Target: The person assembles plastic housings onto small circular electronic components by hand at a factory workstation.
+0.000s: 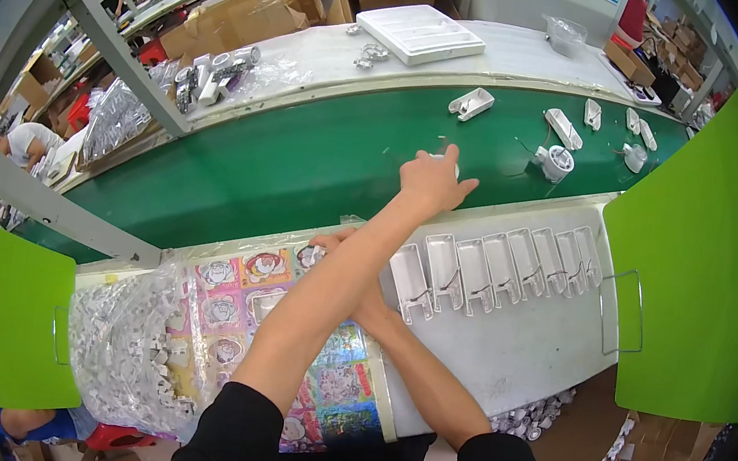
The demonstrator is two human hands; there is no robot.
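Note:
My forearms cross, the left one on top. My left hand [430, 181] is over the green conveyor belt [303, 167], fingers curled down on a small white part [456, 169], thumb out to the side. Its fingertips are mostly hidden. My right hand [331, 241] lies low over the colourful patterned mat [225, 314], largely covered by my left forearm; the fingers that show are stretched out. A white rectangular housing [262, 304] lies on the mat beside my left forearm. On the white table to the right stands a row of several white housings [486, 268] with wires.
Farther right on the belt lie more white housings [564, 128] and a round white part [554, 163] with wires. A plastic bag of small white parts [129, 348] sits at the left. Green panels [697, 262] flank the table. A white tray [421, 34] lies beyond the belt.

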